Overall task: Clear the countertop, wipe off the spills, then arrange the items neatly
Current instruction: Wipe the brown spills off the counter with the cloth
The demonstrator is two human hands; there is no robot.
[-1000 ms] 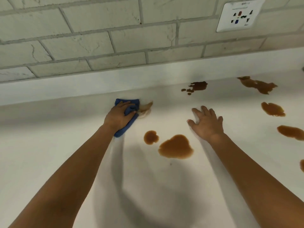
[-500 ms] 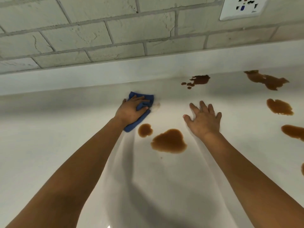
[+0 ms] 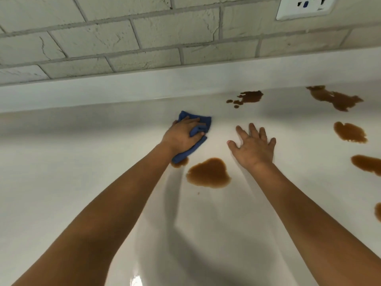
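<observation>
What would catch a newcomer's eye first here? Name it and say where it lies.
Brown spills on the white countertop stand out first: a large puddle between the two arms, and more patches toward the right edge, such as one at. Next comes the blue cloth, pressed to the counter under the left hand, its near end touching a small spill. The right hand lies flat beside it.

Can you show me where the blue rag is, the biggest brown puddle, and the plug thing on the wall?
Crumpled blue cloth (image 3: 203, 120): head view, its far corner.
Big brown puddle (image 3: 208, 173): head view, its middle.
White wall socket (image 3: 305, 6): head view, its face.
</observation>
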